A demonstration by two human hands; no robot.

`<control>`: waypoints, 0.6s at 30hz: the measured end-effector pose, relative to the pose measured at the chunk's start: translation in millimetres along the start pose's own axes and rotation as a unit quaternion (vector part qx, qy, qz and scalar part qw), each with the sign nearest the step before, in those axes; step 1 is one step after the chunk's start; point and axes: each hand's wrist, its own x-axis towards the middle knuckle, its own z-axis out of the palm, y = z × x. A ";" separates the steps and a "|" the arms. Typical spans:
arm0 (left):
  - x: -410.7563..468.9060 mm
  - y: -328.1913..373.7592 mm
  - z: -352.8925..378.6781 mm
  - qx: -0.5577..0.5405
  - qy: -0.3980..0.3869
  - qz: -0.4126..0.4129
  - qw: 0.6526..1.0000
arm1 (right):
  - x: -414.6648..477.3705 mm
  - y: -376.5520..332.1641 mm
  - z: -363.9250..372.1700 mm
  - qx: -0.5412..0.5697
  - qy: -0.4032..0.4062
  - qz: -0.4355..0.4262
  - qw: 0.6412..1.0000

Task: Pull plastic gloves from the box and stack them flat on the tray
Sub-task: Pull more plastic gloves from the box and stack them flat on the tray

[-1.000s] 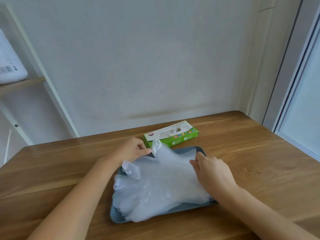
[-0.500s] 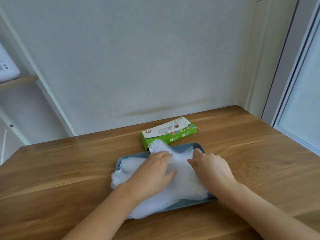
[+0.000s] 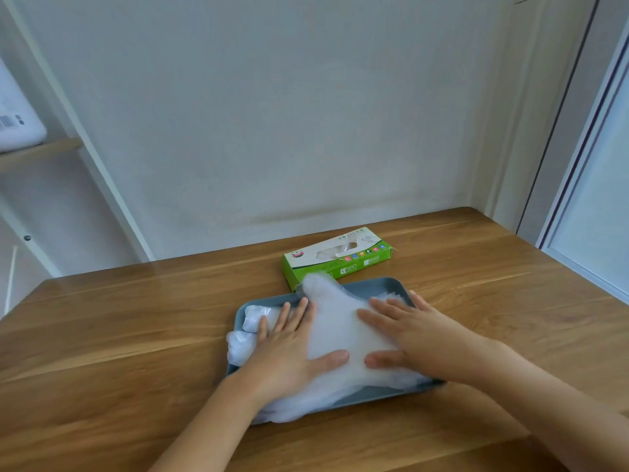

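Left hand (image 3: pixel 289 350) and right hand (image 3: pixel 422 338) flatten plastic gloves (image 3: pixel 337 321) on the tray (image 3: pixel 371 394).
Both hands lie open, fingers straight, gripping nothing; the box (image 3: pixel 337 258) sits just behind. Thin, light, slippery film probably springs back; pinch a cuff edge.

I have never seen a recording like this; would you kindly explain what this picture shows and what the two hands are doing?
There is no machine here: a person wears a camera on the head, looking forward and down. On the brown wooden table sits a blue-grey rectangular tray holding a pile of thin clear plastic gloves, with a green-and-white cardboard glove box behind it. The bare left hand and right hand lie flat, fingers straight, pressing the gloves down. Neither grips anything.
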 end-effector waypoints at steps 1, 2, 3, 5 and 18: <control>-2.5 -1.9 -4.3 0.000 -0.013 0.002 1.000 | -2.6 4.8 -7.3 -0.001 -0.022 0.001 1.000; -4.7 -4.7 -9.3 0.004 -0.028 0.004 1.000 | -3.0 9.8 -13.9 0.010 -0.043 0.001 0.999; -7.2 -7.9 -15.3 0.011 -0.044 0.006 0.999 | -2.7 14.1 -20.4 0.022 -0.063 0.002 0.998; -11.4 -12.9 -29.5 0.010 -0.076 0.009 0.997 | 1.5 21.0 -34.5 0.043 -0.082 0.007 0.996; 39.2 -31.1 -96.3 -0.114 0.053 0.023 0.992 | 146.2 46.7 -67.3 0.133 0.187 -0.018 0.973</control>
